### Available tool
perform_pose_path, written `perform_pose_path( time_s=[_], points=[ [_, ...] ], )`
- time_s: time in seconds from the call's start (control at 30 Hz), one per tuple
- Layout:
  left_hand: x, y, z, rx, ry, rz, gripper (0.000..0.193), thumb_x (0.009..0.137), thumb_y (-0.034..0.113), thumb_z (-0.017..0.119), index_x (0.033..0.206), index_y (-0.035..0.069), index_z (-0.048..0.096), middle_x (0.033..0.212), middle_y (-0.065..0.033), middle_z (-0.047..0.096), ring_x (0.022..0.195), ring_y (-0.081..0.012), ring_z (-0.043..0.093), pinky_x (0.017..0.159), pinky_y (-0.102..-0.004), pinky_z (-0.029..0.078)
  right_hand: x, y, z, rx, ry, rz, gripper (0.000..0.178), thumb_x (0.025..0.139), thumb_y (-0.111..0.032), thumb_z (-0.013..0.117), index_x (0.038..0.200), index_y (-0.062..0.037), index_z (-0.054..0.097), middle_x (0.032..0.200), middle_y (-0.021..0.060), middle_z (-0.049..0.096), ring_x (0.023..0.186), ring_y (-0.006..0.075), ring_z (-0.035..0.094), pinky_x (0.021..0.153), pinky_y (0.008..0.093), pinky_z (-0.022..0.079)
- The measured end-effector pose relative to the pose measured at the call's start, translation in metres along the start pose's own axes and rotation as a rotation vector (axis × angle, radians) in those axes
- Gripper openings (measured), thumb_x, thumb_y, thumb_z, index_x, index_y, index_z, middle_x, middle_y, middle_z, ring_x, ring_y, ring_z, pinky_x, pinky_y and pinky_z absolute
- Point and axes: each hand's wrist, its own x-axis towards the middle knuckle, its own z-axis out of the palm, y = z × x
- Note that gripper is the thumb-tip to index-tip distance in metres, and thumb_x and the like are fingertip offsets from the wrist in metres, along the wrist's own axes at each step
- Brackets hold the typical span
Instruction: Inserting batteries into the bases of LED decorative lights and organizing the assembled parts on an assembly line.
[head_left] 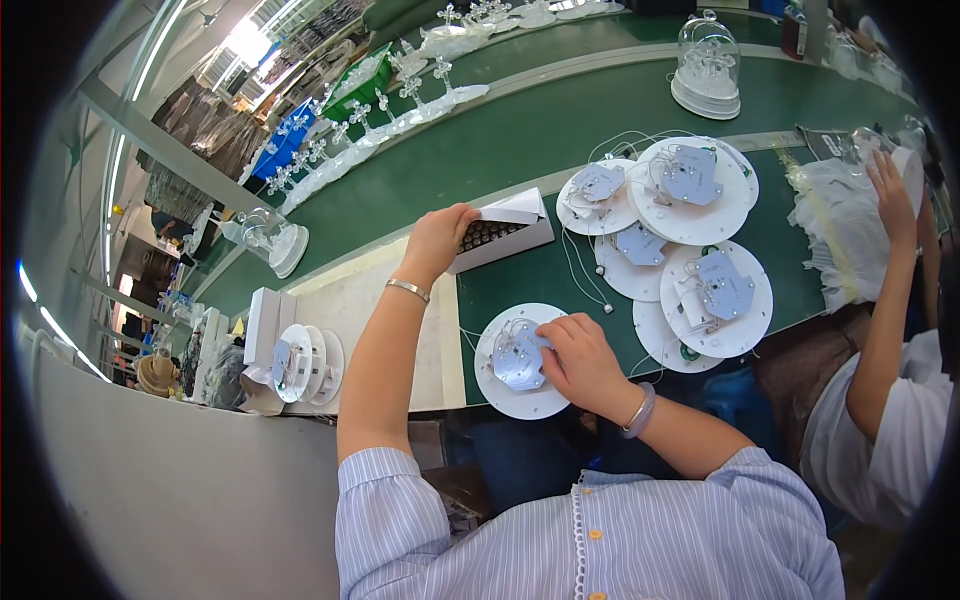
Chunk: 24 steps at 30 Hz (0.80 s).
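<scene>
At the upper middle, my left hand (441, 241) reaches to a small white open-topped box (528, 237) holding rows of small dark round-ended pieces (483, 235). Its fingers are closed at the box's left end; what they grip, if anything, is hidden. My right hand (583, 362) lies over the right side of a round white base (507, 400) at the table's front edge. A pale circuit board (517, 362) with wires sits on that base. The right fingers are bent together at the board's edge, and I cannot make out what they pinch.
More white bases with boards (707, 290) overlap to the right, with loose wires. Upright white discs (316, 364) stand at left. Glass domes (708, 70) sit on the green table (560, 120). At right, another person's hand (890, 197) is near white translucent plastic (835, 235).
</scene>
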Motion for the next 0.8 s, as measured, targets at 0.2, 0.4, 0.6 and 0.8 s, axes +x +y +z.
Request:
perform_pose_path(
  time_s=[0.2, 0.4, 0.6, 0.8],
  points=[
    [0.016, -0.006, -0.01, 0.063, 0.14, -0.006, 0.028, 0.086, 0.033, 0.044, 0.084, 0.01, 0.059, 0.073, -0.0155, 0.06, 0.071, -0.0349, 0.056, 0.062, -0.0405, 0.044, 0.001, -0.002, 0.001, -0.005, 0.002, 0.0, 0.022, 0.071, -0.007, 0.055, 0.091, -0.0007, 0.053, 0.085, 0.0104, 0.054, 0.085, 0.0263, 0.049, 0.077, 0.0353, 0.038],
    [0.032, -0.007, -0.007, 0.368, 0.638, 0.265, 0.014, 0.076, 0.021, 0.058, 0.082, 0.008, 0.056, 0.083, -0.0046, 0.055, 0.08, -0.0253, 0.052, 0.069, -0.0376, 0.04, 0.002, -0.001, 0.001, 0.019, -0.012, 0.018, 0.022, 0.071, -0.006, 0.055, 0.092, -0.0014, 0.053, 0.087, 0.0106, 0.054, 0.085, 0.0275, 0.048, 0.078, 0.0349, 0.037],
    [0.035, -0.003, 0.004, 0.287, 0.502, 0.185, 0.028, 0.08, 0.025, 0.055, 0.103, 0.01, 0.053, 0.097, -0.0063, 0.056, 0.092, -0.0238, 0.052, 0.081, -0.0362, 0.038, 0.002, 0.0, 0.0, 0.032, -0.026, 0.023, 0.022, 0.07, -0.007, 0.055, 0.091, -0.0017, 0.053, 0.088, 0.0105, 0.054, 0.086, 0.0273, 0.048, 0.079, 0.0353, 0.037],
    [0.029, 0.023, -0.002, 0.291, 0.339, 0.319, 0.037, 0.081, 0.031, 0.053, 0.11, 0.01, 0.05, 0.106, -0.0064, 0.055, 0.097, -0.024, 0.051, 0.085, -0.0351, 0.038, 0.002, 0.002, -0.003, 0.051, -0.019, 0.013, 0.022, 0.07, -0.007, 0.055, 0.092, -0.0019, 0.053, 0.088, 0.0108, 0.054, 0.086, 0.028, 0.047, 0.079, 0.0361, 0.037]
  ],
)
